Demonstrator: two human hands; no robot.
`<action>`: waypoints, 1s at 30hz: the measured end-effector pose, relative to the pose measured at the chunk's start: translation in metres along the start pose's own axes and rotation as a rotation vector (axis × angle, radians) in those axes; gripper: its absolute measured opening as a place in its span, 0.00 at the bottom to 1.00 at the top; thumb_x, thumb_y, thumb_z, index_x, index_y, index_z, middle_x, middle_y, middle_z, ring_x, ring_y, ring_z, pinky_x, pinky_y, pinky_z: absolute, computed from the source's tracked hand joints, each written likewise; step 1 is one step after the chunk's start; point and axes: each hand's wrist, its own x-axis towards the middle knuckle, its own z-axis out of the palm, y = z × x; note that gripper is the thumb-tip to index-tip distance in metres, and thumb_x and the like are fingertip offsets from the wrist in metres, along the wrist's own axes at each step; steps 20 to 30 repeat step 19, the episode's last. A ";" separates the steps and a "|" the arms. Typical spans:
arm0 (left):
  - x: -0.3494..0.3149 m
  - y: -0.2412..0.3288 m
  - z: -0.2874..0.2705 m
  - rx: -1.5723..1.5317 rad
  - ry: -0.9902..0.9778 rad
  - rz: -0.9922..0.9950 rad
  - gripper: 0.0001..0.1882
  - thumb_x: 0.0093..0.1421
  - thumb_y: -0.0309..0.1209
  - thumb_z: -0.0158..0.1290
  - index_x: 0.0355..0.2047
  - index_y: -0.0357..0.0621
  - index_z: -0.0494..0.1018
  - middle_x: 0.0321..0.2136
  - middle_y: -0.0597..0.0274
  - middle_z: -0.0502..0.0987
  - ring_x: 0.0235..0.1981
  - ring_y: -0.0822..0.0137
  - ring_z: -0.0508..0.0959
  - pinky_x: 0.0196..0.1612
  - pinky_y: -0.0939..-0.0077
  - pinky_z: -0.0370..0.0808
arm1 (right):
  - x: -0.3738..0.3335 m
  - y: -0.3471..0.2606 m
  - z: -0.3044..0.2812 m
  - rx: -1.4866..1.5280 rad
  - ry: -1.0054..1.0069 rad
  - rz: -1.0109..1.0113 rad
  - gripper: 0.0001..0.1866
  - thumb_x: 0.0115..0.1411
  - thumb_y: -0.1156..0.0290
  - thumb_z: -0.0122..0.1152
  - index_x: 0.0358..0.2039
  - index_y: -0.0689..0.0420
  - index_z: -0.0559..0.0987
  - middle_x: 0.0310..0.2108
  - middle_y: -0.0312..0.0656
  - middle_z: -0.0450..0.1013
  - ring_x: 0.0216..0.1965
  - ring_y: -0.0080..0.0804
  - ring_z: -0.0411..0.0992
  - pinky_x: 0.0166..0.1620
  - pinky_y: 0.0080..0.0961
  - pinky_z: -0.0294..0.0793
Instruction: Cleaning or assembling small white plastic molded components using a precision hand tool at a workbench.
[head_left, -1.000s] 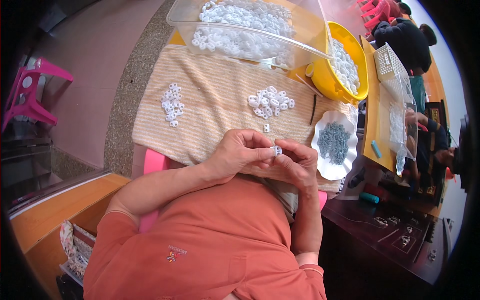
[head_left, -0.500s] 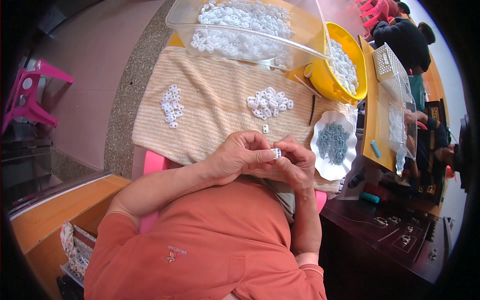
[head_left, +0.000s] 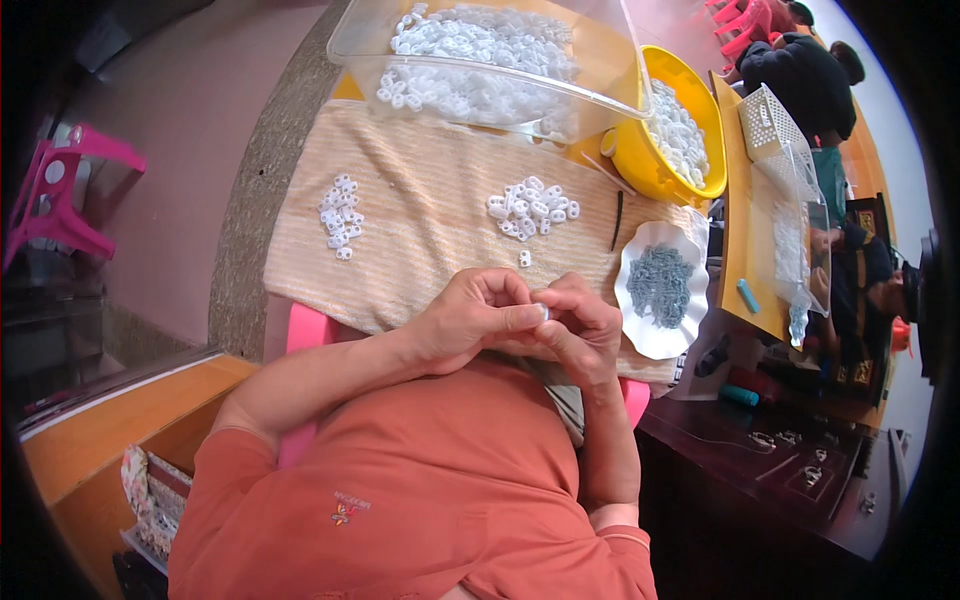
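Observation:
A small white plastic piece point(head_left: 544, 311) is mostly hidden between my fingertips, above the near edge of the striped cloth point(head_left: 420, 200). My left hand point(head_left: 478, 315) pinches it between thumb and forefinger. On its other side, the closed fingertips of my right hand point(head_left: 582, 325) press against it. Whether they also hold a smaller part cannot be made out. Beyond my hands lies a single white two-holed piece point(head_left: 525, 259), with a loose pile of similar pieces point(head_left: 534, 207) behind it. Another white pile point(head_left: 341, 216) lies farther left. Small grey-blue parts point(head_left: 660, 287) fill a scalloped white dish point(head_left: 688, 338) by my right hand.
At the far side stands a clear bin point(head_left: 352, 45) of white pieces, beside a yellow basin point(head_left: 627, 155) holding more. A thin black stick point(head_left: 617, 220) lies near the dish. A pink stool point(head_left: 65, 195) is on the floor at left; other people sit at a table point(head_left: 735, 200) on the right.
The white piece has turned between my fingers, so its holes no longer show. My right fingers have closed in around it. The whole view has shifted slightly.

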 end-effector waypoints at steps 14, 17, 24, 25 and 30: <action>0.004 0.005 0.002 0.085 0.115 0.013 0.04 0.58 0.27 0.56 0.32 0.39 0.74 0.32 0.63 0.77 0.33 0.76 0.76 0.36 0.83 0.76 | 0.008 -0.005 -0.008 0.015 0.137 0.300 0.06 0.54 0.83 0.61 0.33 0.64 0.76 0.31 0.36 0.69 0.32 0.19 0.68 0.36 0.14 0.69; 0.002 0.009 0.002 0.278 0.158 0.089 0.07 0.58 0.28 0.57 0.35 0.38 0.75 0.36 0.60 0.78 0.33 0.75 0.77 0.38 0.83 0.76 | 0.024 -0.020 -0.030 -0.336 0.196 0.140 0.03 0.56 0.81 0.60 0.31 0.63 0.76 0.24 0.31 0.73 0.25 0.15 0.69 0.31 0.12 0.70; 0.003 0.008 -0.004 0.639 0.181 0.263 0.09 0.58 0.30 0.57 0.38 0.38 0.75 0.40 0.58 0.77 0.35 0.74 0.77 0.42 0.79 0.77 | 0.042 -0.027 -0.054 -0.539 0.312 0.242 0.02 0.59 0.79 0.58 0.33 0.61 0.77 0.24 0.33 0.74 0.25 0.14 0.69 0.30 0.12 0.70; 0.003 0.008 -0.004 0.639 0.181 0.263 0.09 0.58 0.30 0.57 0.38 0.38 0.75 0.40 0.58 0.77 0.35 0.74 0.77 0.42 0.79 0.77 | 0.042 -0.027 -0.054 -0.539 0.312 0.242 0.02 0.59 0.79 0.58 0.33 0.61 0.77 0.24 0.33 0.74 0.25 0.14 0.69 0.30 0.12 0.70; 0.003 0.008 -0.004 0.639 0.181 0.263 0.09 0.58 0.30 0.57 0.38 0.38 0.75 0.40 0.58 0.77 0.35 0.74 0.77 0.42 0.79 0.77 | 0.042 -0.027 -0.054 -0.539 0.312 0.242 0.02 0.59 0.79 0.58 0.33 0.61 0.77 0.24 0.33 0.74 0.25 0.14 0.69 0.30 0.12 0.70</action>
